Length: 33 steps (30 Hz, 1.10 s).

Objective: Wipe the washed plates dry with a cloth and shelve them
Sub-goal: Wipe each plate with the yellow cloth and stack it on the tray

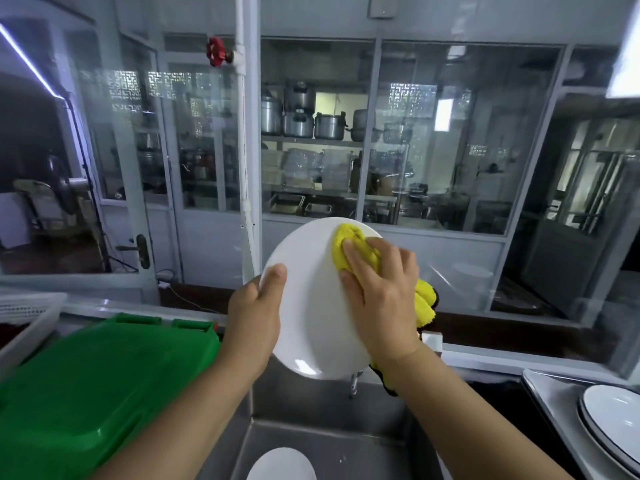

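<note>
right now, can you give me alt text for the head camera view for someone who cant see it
A person holds a white plate upright over a steel sink, the left hand gripping its edge while the right hand presses a yellow cloth against its face. A green bin sits left, stacked plates right.
</note>
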Tool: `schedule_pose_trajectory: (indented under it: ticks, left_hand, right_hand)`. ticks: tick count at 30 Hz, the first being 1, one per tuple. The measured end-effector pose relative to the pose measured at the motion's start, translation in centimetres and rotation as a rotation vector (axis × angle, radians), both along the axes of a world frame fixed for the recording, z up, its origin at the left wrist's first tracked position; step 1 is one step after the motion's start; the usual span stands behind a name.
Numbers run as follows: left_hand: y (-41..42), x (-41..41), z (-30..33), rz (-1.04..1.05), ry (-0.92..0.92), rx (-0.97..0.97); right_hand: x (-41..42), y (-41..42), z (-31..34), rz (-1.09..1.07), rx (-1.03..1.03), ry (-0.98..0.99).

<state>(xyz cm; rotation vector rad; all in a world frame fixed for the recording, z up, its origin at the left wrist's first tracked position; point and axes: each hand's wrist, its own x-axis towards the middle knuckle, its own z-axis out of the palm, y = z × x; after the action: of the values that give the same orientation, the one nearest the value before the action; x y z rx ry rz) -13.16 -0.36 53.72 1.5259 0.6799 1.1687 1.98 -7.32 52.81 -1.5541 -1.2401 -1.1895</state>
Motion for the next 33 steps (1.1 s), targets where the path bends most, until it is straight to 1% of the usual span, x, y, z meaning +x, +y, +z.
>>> schedule_pose_trajectory:
  ticks: [3, 6, 9, 11, 14, 18, 23, 25, 27, 30, 33]
  left_hand:
    - [0.3, 0.1, 0.8, 0.003, -0.015, -0.005]
    - [0.9, 0.5, 1.8, -0.008, -0.092, -0.048]
    - [1.8, 0.4, 2.1, -0.01, -0.093, -0.032]
    - [2.2, 0.2, 2.0, -0.032, -0.102, -0.034]
    - [2.1, 0.1, 1.6, -0.06, -0.069, -0.038]
    - [1.3, 0.6, 1.1, -0.104, -0.015, 0.0]
    - [0.4, 2.3, 0.8, -0.078, 0.027, 0.055]
    - [-0.1, 2.8, 1.0, -0.078, 0.051, 0.08]
    - [-0.5, 3.0, 0.9, -0.08, 0.077, 0.15]
    - [-1.1, 3.0, 0.6, -0.15, 0.09, 0.222]
    - [-0.3, 3.2, 0.3, -0.16, 0.077, 0.227]
  right_hand:
    - [-3.3, 1.4, 0.0, 0.027, -0.064, -0.075]
    - [-4.9, 1.4, -1.2, 0.021, -0.128, -0.21]
    - [-3.5, 0.1, -3.0, 0.047, -0.225, -0.313]
    - [-1.8, -1.1, -3.9, 0.02, -0.261, -0.331]
    - [1.1, -2.0, -3.7, -0.068, -0.234, -0.266]
    - [2.9, -1.7, -0.7, -0.128, -0.17, -0.147]
    - [-0.5, 0.5, -0.1, -0.061, -0.094, -0.145]
    - [-1.9, 1.3, -0.3, -0.063, -0.08, -0.114]
    - [-2.6, 1.5, 0.2, -0.039, -0.105, -0.061]
    - [-2.3, 1.4, 2.0, -0.008, -0.137, -0.026]
    - [-0.6, 1.4, 3.5, -0.037, -0.111, 0.01]
